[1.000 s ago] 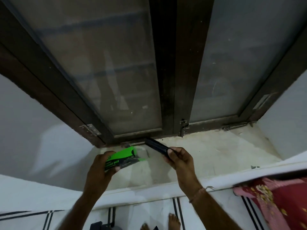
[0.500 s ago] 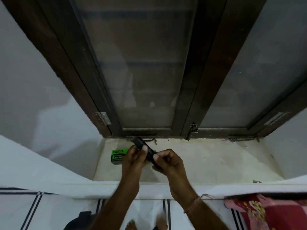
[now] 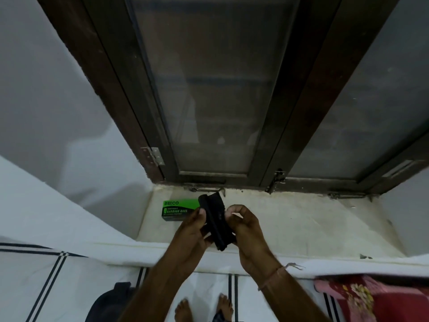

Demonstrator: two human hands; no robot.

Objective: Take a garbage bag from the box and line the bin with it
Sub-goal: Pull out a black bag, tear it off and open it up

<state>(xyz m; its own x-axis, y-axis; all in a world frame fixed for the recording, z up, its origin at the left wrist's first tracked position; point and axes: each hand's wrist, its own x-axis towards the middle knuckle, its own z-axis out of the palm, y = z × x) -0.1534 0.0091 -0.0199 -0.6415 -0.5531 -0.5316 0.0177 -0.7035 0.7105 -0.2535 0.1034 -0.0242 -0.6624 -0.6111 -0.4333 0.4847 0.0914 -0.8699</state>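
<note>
A black roll of garbage bags (image 3: 214, 220) is held above the window sill, its outer layer partly unrolled. My left hand (image 3: 193, 231) grips the roll from the left side. My right hand (image 3: 241, 228) pinches its right edge between thumb and fingers. The green garbage bag box (image 3: 177, 210) lies flat on the pale sill (image 3: 290, 226) at its left end, just behind my left hand. No bin is clearly visible.
A dark wooden window frame (image 3: 267, 135) with frosted panes and metal latches rises behind the sill. A white striped sheet (image 3: 46, 263) lies below and to the left, a red floral cloth (image 3: 371, 298) at lower right. A dark object (image 3: 111, 300) and my bare feet (image 3: 204, 307) show at the bottom.
My left hand has set the green box down on the sill and joined my right hand on the black roll. The roll has started to open.
</note>
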